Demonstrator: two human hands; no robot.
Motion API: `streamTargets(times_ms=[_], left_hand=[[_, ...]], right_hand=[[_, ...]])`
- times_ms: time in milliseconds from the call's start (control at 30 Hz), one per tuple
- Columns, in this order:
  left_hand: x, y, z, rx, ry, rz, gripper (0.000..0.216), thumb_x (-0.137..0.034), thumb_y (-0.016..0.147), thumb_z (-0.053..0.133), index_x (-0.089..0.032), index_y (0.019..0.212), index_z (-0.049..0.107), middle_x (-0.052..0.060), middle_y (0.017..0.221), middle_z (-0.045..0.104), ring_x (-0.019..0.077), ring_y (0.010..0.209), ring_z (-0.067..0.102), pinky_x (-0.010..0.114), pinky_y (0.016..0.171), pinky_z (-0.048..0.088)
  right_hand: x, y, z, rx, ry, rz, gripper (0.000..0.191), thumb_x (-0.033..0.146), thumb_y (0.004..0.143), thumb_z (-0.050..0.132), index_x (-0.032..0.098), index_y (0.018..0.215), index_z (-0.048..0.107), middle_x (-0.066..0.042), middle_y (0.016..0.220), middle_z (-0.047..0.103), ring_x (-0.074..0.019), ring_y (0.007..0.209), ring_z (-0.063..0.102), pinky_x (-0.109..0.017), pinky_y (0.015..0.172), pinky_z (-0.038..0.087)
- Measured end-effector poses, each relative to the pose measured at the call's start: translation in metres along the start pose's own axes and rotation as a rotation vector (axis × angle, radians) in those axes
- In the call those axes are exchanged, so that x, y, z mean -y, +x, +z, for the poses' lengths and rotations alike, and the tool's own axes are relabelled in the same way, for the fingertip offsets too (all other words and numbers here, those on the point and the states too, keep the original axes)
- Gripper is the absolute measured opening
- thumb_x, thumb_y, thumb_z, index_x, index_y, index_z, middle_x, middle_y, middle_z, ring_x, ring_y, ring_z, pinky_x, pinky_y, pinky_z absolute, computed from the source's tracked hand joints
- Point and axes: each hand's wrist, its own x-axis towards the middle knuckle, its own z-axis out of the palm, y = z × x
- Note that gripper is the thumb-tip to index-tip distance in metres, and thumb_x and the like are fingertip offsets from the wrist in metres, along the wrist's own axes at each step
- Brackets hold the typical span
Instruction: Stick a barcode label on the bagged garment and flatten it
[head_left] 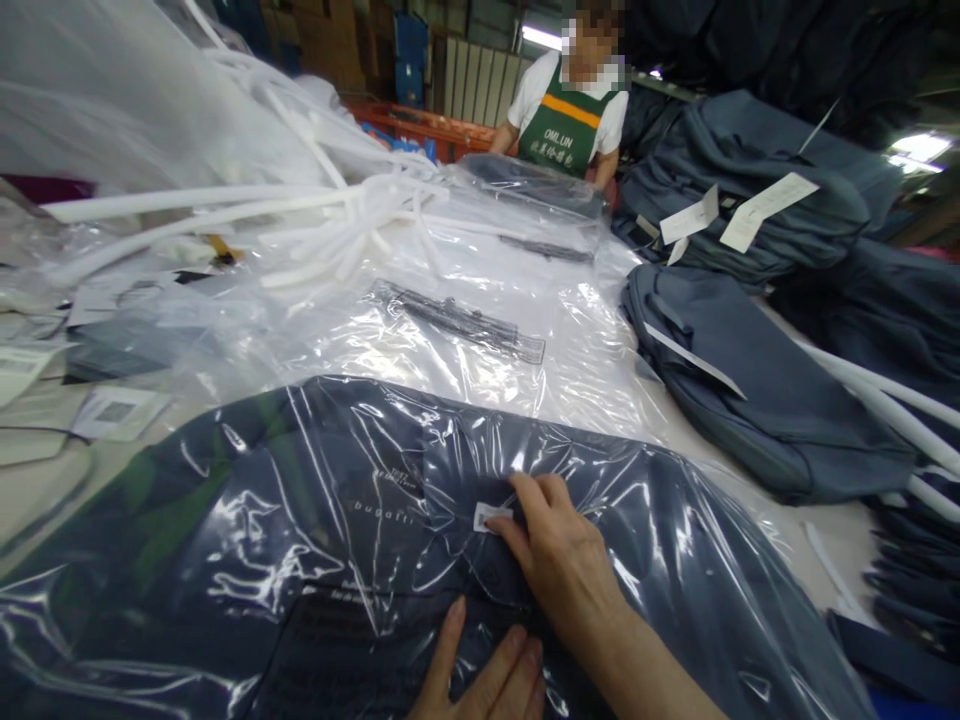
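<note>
Squarely at six o'clock lies the dark packet (420,570), its white label (495,513) at the thumb of the bent right hand (566,550), narrowed, though whether it grips I cannot tell. The left hand (487,680) lies on the packet with fingers spread. Outward come clear sleeves (551,345) at twelve, a co-worker (562,130) at one, a dark bag (765,390) at three, white strips (247,200) at ten.
</note>
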Motion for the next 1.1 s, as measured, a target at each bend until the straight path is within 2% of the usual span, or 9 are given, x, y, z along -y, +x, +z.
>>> streamTargets(times_ms=[67, 167, 233, 300, 433, 500, 633, 800, 1100], left_hand=[[-0.002, -0.002, 0.004, -0.043, 0.002, -0.009, 0.021, -0.02, 0.091, 0.049, -0.029, 0.098, 0.067, -0.009, 0.105, 0.066, 0.0243, 0.139, 0.021, 0.062, 0.115, 0.0], [-0.007, -0.005, 0.01, -0.04, 0.001, -0.027, 0.02, -0.022, 0.091, 0.049, -0.028, 0.097, 0.067, -0.007, 0.107, 0.066, 0.0235, 0.139, 0.023, 0.063, 0.115, 0.0], [-0.01, -0.006, 0.014, -0.018, -0.006, -0.042, 0.021, -0.023, 0.092, 0.046, -0.028, 0.098, 0.067, -0.006, 0.114, 0.064, 0.0229, 0.138, 0.024, 0.063, 0.114, -0.002], [-0.012, -0.006, 0.017, -0.022, 0.02, -0.073, 0.021, -0.025, 0.092, 0.047, -0.029, 0.1, 0.066, -0.006, 0.122, 0.06, 0.0229, 0.137, 0.025, 0.062, 0.114, -0.002], [-0.008, -0.003, 0.01, -0.042, 0.074, -0.044, 0.024, -0.025, 0.091, 0.049, -0.027, 0.111, 0.062, -0.005, 0.12, 0.062, 0.0222, 0.132, 0.035, 0.061, 0.114, -0.001], [-0.003, -0.001, -0.002, 0.022, -0.015, 0.001, 0.029, -0.029, 0.093, 0.044, -0.02, 0.117, 0.059, 0.0, 0.119, 0.063, 0.0222, 0.127, 0.041, 0.059, 0.114, -0.002], [0.006, 0.005, -0.037, 0.379, -0.366, -0.029, 0.057, -0.046, 0.096, 0.027, -0.008, 0.137, 0.036, 0.012, 0.141, 0.044, 0.0245, 0.134, 0.033, 0.055, 0.115, 0.013], [0.011, 0.016, -0.059, 0.64, -0.457, -0.06, 0.056, -0.036, 0.094, 0.04, -0.007, 0.14, 0.027, 0.017, 0.148, 0.028, 0.0307, 0.137, 0.026, 0.064, 0.108, 0.023], [0.004, 0.007, -0.061, 0.469, -0.272, 0.096, 0.043, -0.038, 0.093, 0.043, -0.02, 0.132, 0.046, 0.016, 0.135, 0.049, 0.0354, 0.125, 0.045, 0.063, 0.097, 0.037]], right_hand=[[0.0, 0.0, -0.001, -0.079, -0.028, 0.037, 0.026, 0.036, 0.081, 0.065, 0.017, 0.097, 0.056, -0.007, 0.088, 0.057, -0.0198, 0.068, 0.06, -0.028, 0.051, 0.048], [0.003, -0.007, 0.0, -0.177, 0.081, -0.196, 0.015, 0.021, 0.091, 0.048, 0.014, 0.099, 0.059, -0.009, 0.088, 0.062, -0.02, 0.081, 0.061, -0.032, 0.066, 0.053], [0.008, -0.016, 0.003, -0.155, 0.125, -0.37, 0.025, 0.016, 0.094, 0.039, 0.013, 0.107, 0.06, -0.01, 0.103, 0.065, -0.0205, 0.099, 0.059, -0.036, 0.085, 0.051], [0.009, -0.024, 0.008, -0.091, 0.049, -0.438, 0.034, 0.03, 0.097, 0.038, 0.012, 0.119, 0.056, -0.011, 0.123, 0.059, -0.023, 0.118, 0.051, -0.042, 0.097, 0.046], [0.003, -0.029, 0.006, 0.018, -0.217, -0.49, 0.048, 0.044, 0.097, 0.034, 0.012, 0.13, 0.047, -0.008, 0.136, 0.048, -0.0258, 0.126, 0.044, -0.05, 0.1, 0.039], [0.0, -0.033, -0.002, 0.014, -0.301, -0.446, 0.044, 0.039, 0.099, 0.03, 0.012, 0.127, 0.05, -0.007, 0.133, 0.051, -0.0272, 0.125, 0.045, -0.052, 0.101, 0.036], [0.003, -0.066, -0.026, -0.086, -0.357, -0.286, 0.04, 0.031, 0.1, 0.025, 0.014, 0.121, 0.055, -0.007, 0.128, 0.056, -0.0248, 0.122, 0.048, -0.048, 0.103, 0.028], [0.005, -0.147, -0.039, -0.163, -0.392, -0.178, 0.032, 0.028, 0.098, 0.033, 0.016, 0.12, 0.053, -0.007, 0.123, 0.059, -0.0222, 0.118, 0.049, -0.044, 0.107, 0.019], [-0.029, -0.273, -0.042, -0.477, -0.571, 0.289, 0.043, 0.039, 0.097, 0.029, 0.014, 0.129, 0.045, -0.019, 0.134, 0.046, -0.0336, 0.125, 0.041, -0.056, 0.098, 0.032]])
